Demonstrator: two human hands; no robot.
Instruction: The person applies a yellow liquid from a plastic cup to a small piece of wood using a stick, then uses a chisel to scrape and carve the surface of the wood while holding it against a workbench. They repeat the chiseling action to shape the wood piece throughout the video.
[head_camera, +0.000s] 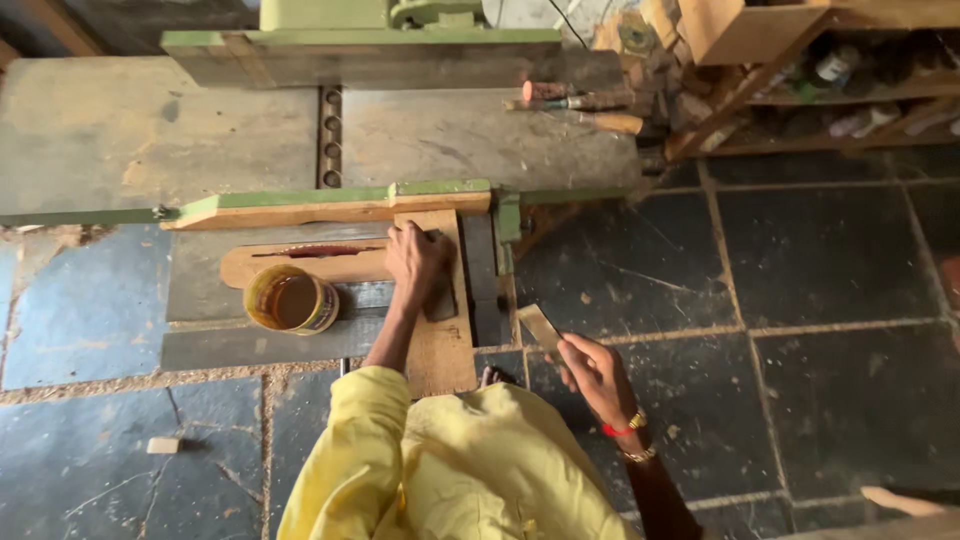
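My left hand (415, 262) rests palm down on a light wooden board (440, 345) that lies across the grey machine table (210, 345), and it presses a small dark block against the board. Off the table's right edge, my right hand (597, 375) holds up a small flat tan piece (539, 327), maybe sandpaper or thin wood, pinched between its fingers. An open yellow tin (291, 300) of brown liquid stands on the table just left of my left hand. Beside the tin lies a rounded wooden piece (300, 262) with a slot.
A green fence with a wooden strip (330, 205) runs along the table behind the board. Further back sits a bigger green machine (360, 40). Chisels with wooden handles (585, 100) lie at the upper right, near wooden shelves (840, 80). The dark tiled floor (800, 280) carries sawdust.
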